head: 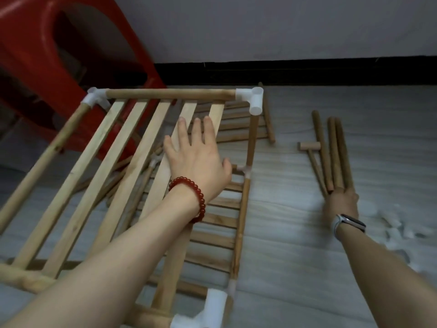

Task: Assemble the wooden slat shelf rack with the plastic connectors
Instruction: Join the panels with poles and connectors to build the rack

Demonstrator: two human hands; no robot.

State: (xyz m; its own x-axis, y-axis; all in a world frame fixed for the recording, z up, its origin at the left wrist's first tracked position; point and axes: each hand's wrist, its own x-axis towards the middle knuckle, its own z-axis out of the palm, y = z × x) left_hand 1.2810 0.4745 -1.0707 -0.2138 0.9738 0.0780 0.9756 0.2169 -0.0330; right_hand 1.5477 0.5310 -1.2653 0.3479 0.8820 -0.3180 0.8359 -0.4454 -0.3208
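A person kneels over a half-built rack on the floor, its top slat shelf joined at the corners by white connectors. The left hand lies flat, fingers spread, on the slats, apparently to steady the frame. The right hand reaches aside and closes on the near ends of loose dowels beside a small mallet, probably fetching the next post.
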